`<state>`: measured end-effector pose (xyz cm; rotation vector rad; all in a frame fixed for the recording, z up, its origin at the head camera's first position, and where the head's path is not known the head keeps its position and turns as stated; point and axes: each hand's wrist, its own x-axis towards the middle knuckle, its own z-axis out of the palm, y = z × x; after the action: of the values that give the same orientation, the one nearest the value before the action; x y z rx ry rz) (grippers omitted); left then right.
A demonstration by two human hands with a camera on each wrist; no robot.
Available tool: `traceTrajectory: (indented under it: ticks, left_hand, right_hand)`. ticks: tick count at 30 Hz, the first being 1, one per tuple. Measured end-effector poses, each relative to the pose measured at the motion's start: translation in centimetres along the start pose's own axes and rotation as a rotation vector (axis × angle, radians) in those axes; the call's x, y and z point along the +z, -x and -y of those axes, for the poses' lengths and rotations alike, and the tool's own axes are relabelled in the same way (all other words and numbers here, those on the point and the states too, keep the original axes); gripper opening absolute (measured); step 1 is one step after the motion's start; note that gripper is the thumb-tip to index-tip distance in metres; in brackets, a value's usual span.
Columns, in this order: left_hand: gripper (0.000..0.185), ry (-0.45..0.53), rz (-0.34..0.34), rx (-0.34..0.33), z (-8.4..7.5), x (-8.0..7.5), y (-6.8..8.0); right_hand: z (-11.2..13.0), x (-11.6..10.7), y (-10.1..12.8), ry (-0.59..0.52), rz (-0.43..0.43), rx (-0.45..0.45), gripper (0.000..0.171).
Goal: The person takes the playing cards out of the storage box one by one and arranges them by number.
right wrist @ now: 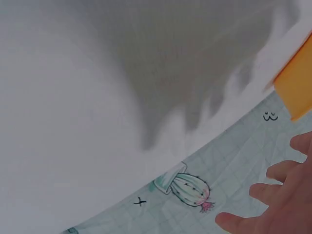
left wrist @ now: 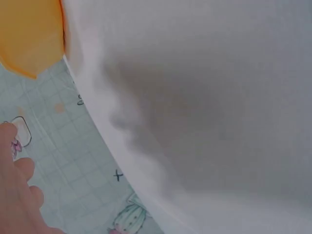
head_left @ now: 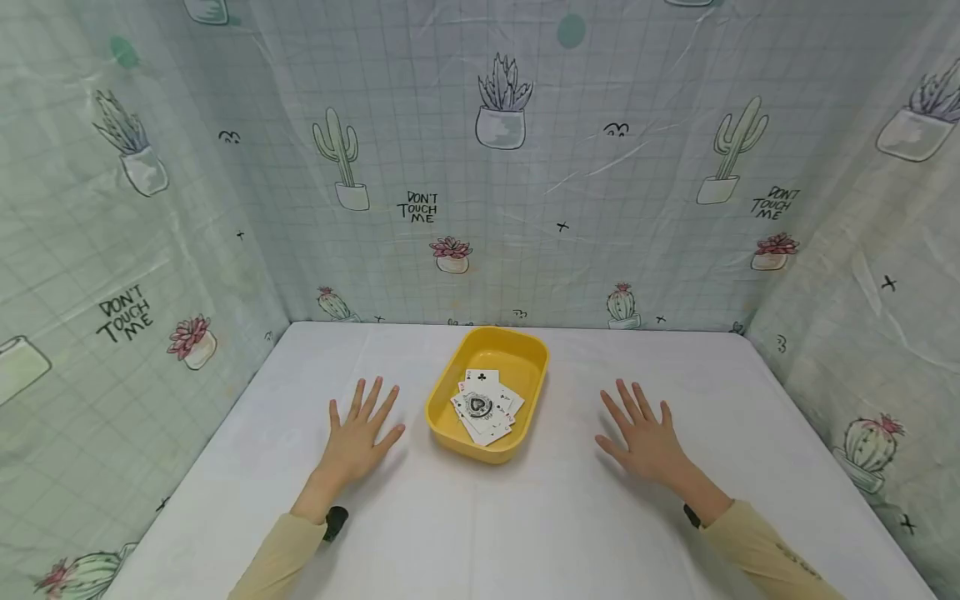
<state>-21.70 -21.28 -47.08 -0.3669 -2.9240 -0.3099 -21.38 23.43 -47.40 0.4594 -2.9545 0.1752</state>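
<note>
The left hand [head_left: 358, 437] lies flat on the white surface [head_left: 525, 525], fingers spread out, holding nothing. Just to its right sits a yellow tray [head_left: 450, 421] in the middle of the surface, near the back. Inside the tray is a little messy pile of playing cards [head_left: 486, 404]. On the other side, near the tray, the right hand [head_left: 643, 437] rests flat too, fingers spread, holding nothing. A cactus curtain [head_left: 480, 167] hangs all around.
</note>
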Motion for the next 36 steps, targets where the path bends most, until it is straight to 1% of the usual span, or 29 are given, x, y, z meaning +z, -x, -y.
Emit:
traceTrajectory:
  ticks: [6,11,15,22,27,32,36]
  left_hand:
    - [0.063,-0.023,-0.021,0.054,-0.6,-0.5,-0.2]
    - [0.062,-0.045,-0.015,0.095,-1.0,-1.0,-0.3]
    - [0.062,-0.045,-0.03,0.13,-1.4,-1.4,-0.5]
    - [0.061,-0.047,-0.067,0.194,-2.0,-1.9,-0.9]
    - [0.061,-0.04,-0.057,0.232,-2.5,-2.1,-1.1]
    - [0.061,-0.04,-0.05,0.286,-2.9,-1.6,-1.2]
    - [0.061,-0.063,-0.011,0.315,-3.1,-1.3,-1.3]
  right_hand:
    - [0.3,-0.5,-0.6,0.01,-0.021,-0.026,0.073]
    - [0.5,-0.9,-1.0,0.015,-0.062,-0.072,0.072]
    - [0.8,-1.4,-1.3,0.029,-0.073,-0.102,0.071]
    - [1.5,-2.4,-2.2,0.056,-0.054,-0.134,0.071]
    - [2.1,-2.5,-2.9,0.059,-0.067,-0.169,0.071]
    - [2.7,-2.1,-3.6,0.055,-0.065,-0.202,0.07]
    - [3.5,-1.9,-4.1,0.029,-0.066,-0.232,0.07]
